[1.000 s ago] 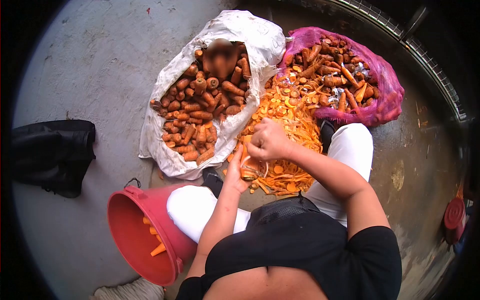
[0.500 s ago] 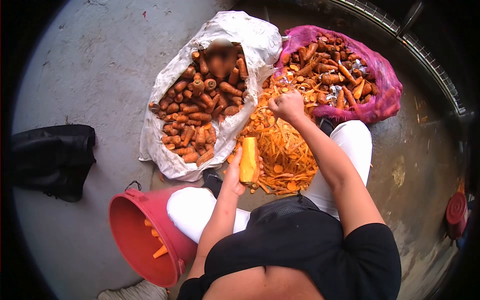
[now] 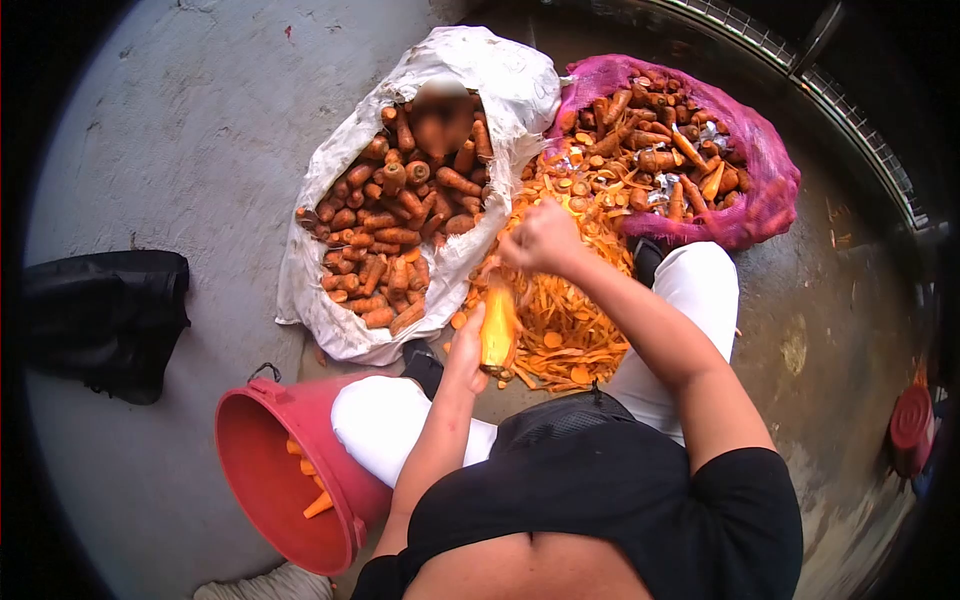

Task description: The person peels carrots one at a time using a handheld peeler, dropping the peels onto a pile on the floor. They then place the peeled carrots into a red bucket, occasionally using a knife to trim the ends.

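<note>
In my left hand (image 3: 466, 348) is a thick carrot (image 3: 496, 338), its near side peeled to bright yellow-orange. It is held upright above a heap of orange peelings and cut slices (image 3: 575, 330) between my legs. My right hand (image 3: 546, 240) is closed just beyond the carrot's far end, its fingers curled and slightly smeared by motion. Whatever it grips is too small or hidden to make out. Unpeeled carrots (image 3: 385, 215) fill the open white sack (image 3: 320, 235) on the left, beyond my left hand.
A pink mesh sack (image 3: 770, 170) of carrots and scraps lies at the far right. By my left knee, a red bucket (image 3: 255, 480) tips sideways with several peeled carrots (image 3: 318, 503) inside. Black cloth (image 3: 105, 315) lies at far left; a red container (image 3: 912, 430) stands at right.
My right hand has come nearer and leftward, toward the carrot's far end. My left hand keeps the carrot in nearly the same place.
</note>
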Demonstrator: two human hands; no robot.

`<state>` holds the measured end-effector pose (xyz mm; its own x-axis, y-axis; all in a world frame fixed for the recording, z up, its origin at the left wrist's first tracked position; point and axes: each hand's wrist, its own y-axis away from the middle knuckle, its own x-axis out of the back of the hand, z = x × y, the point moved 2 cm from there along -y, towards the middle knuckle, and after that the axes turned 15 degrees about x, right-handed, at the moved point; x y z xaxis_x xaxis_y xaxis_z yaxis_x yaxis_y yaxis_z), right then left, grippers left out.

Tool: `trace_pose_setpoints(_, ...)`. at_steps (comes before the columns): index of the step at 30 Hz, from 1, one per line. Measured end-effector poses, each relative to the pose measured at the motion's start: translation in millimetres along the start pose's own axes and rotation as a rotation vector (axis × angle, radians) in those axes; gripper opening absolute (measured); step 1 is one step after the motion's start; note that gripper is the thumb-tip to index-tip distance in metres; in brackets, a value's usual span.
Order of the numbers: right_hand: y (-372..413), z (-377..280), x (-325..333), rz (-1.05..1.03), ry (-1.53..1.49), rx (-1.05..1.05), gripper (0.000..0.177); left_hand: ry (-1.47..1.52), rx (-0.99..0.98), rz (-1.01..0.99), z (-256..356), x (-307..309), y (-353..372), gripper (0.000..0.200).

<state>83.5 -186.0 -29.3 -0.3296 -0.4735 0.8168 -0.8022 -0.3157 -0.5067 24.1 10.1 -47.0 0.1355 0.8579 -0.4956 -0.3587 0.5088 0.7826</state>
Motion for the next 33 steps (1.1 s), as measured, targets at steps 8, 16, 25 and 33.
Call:
trace_pose_setpoints(8, 13.9, 56.2, -13.4, -0.313, -0.077, -0.508, 0.041, 0.132, 0.044, -0.09, 5.1, -4.3, 2.9, 0.046)
trace_pose_setpoints(16, 10.2, -50.5, 9.4, 0.119, -0.376, 0.221, 0.033, 0.304, 0.091, -0.088, 8.6, -9.3, -3.4, 0.039)
trace_pose_setpoints(25, 2.0, -27.8, -9.2, 0.003, -0.233, 0.085, 0.032, 0.178, -0.058, 0.029, 14.1, -3.6, -7.1, 0.04)
trace_pose_setpoints(33, 34.0, 88.3, -39.6, -0.186, 0.036, -0.364, 0.041, 0.034, 0.052, -0.002, 4.5, -14.2, 12.3, 0.044)
